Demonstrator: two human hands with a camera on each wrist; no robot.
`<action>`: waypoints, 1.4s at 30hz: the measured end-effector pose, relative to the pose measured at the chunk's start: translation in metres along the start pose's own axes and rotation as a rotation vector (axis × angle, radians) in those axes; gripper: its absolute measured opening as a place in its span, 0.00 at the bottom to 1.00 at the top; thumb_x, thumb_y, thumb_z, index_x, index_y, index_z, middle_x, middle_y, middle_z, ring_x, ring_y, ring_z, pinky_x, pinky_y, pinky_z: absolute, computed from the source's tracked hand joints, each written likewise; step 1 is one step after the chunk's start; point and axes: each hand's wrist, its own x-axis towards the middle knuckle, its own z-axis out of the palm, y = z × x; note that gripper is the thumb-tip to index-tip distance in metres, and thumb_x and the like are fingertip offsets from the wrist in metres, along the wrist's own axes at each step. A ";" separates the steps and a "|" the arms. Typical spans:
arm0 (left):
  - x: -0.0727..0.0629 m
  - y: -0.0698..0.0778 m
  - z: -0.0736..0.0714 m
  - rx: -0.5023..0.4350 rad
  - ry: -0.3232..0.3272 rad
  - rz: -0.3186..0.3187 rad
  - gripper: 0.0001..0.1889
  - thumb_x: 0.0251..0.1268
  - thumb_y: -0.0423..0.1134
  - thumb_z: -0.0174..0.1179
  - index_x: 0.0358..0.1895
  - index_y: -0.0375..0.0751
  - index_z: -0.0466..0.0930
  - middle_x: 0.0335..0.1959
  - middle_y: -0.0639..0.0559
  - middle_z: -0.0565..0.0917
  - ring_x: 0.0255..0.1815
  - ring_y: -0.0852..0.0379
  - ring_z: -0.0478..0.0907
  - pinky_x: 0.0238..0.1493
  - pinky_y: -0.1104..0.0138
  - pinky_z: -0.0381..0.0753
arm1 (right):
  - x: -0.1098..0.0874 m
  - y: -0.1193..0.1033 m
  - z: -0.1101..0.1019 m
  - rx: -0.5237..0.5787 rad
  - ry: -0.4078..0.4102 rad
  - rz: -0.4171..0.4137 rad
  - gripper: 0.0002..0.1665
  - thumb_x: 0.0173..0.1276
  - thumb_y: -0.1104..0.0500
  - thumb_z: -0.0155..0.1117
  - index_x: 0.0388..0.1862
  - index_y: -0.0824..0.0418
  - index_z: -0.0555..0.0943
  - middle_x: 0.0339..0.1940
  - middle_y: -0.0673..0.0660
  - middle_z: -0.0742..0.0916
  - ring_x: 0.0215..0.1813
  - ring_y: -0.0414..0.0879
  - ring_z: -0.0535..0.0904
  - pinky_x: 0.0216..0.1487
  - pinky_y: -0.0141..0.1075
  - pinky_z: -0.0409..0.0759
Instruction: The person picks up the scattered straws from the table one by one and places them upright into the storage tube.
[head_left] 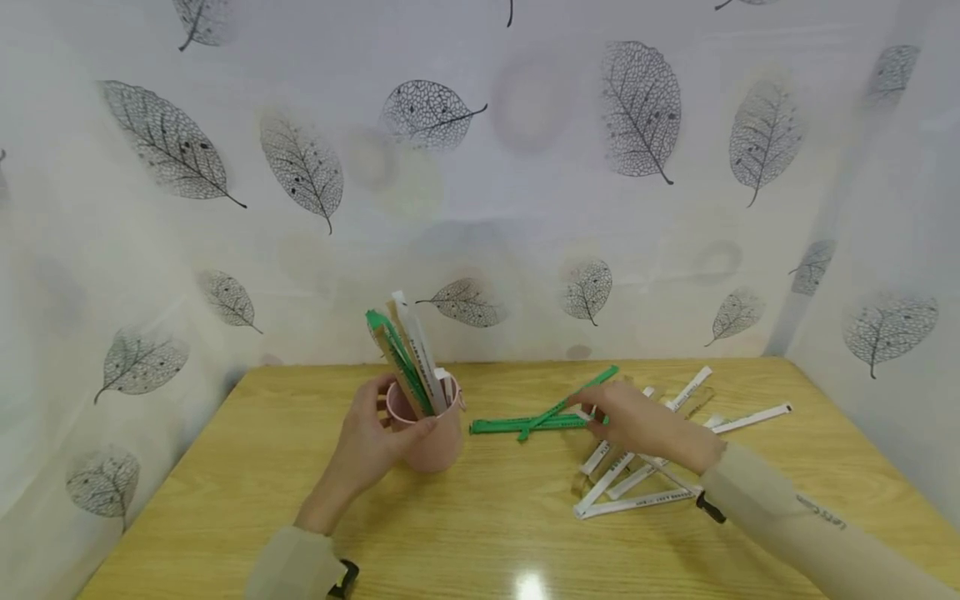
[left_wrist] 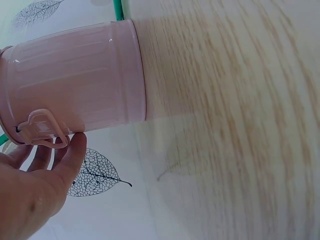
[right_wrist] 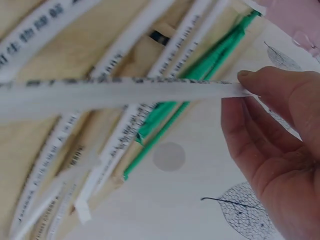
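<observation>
A pink bucket-shaped cup (head_left: 433, 446) with small side handles stands on the table, holding several green, brown and white paper-wrapped straws (head_left: 420, 358). My left hand (head_left: 363, 442) grips its left side, thumb near the rim; the left wrist view has the fingers beside one handle (left_wrist: 47, 127). On the right, my right hand (head_left: 637, 421) pinches one end of a white wrapped straw (right_wrist: 150, 91) between thumb and fingers. That straw stretches across several others in the right wrist view. Green wrapped straws (head_left: 498, 427) lie crossed between the cup and my right hand.
A loose pile of white and brown wrapped straws (head_left: 637, 500) spreads beneath and around my right forearm. The wooden table (head_left: 450, 533) ends at the back against a pale leaf-printed cloth (head_left: 510, 208), which also hangs at both sides.
</observation>
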 end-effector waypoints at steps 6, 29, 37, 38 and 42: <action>0.001 0.001 -0.001 0.006 0.000 0.002 0.46 0.61 0.52 0.74 0.77 0.41 0.59 0.69 0.41 0.68 0.65 0.44 0.71 0.65 0.49 0.79 | 0.007 -0.009 -0.021 0.009 0.135 -0.043 0.17 0.66 0.71 0.68 0.54 0.64 0.83 0.43 0.56 0.90 0.39 0.43 0.86 0.36 0.30 0.84; 0.001 -0.002 -0.001 -0.008 -0.005 0.003 0.45 0.61 0.53 0.74 0.76 0.43 0.60 0.68 0.42 0.69 0.65 0.44 0.71 0.64 0.50 0.79 | 0.061 -0.066 -0.072 0.651 0.930 -0.359 0.20 0.60 0.74 0.74 0.48 0.82 0.78 0.40 0.55 0.89 0.40 0.41 0.88 0.39 0.36 0.89; 0.001 -0.003 -0.002 -0.016 0.002 -0.003 0.45 0.60 0.51 0.74 0.76 0.42 0.60 0.69 0.42 0.68 0.65 0.44 0.71 0.65 0.49 0.78 | 0.088 -0.093 -0.070 0.858 1.044 -0.443 0.26 0.60 0.72 0.75 0.49 0.86 0.73 0.38 0.54 0.88 0.39 0.44 0.89 0.37 0.41 0.89; 0.001 -0.003 -0.002 -0.018 0.000 -0.007 0.45 0.60 0.51 0.74 0.76 0.42 0.60 0.70 0.42 0.67 0.65 0.44 0.71 0.65 0.49 0.78 | 0.090 -0.096 -0.069 0.863 1.049 -0.447 0.25 0.60 0.72 0.75 0.49 0.86 0.73 0.38 0.53 0.88 0.39 0.44 0.89 0.37 0.42 0.89; 0.001 -0.002 -0.001 -0.018 -0.005 -0.013 0.45 0.60 0.51 0.74 0.76 0.42 0.60 0.71 0.42 0.67 0.65 0.44 0.71 0.64 0.50 0.78 | 0.099 -0.102 -0.062 0.834 1.046 -0.469 0.21 0.59 0.80 0.70 0.48 0.85 0.73 0.40 0.51 0.88 0.41 0.42 0.89 0.39 0.43 0.90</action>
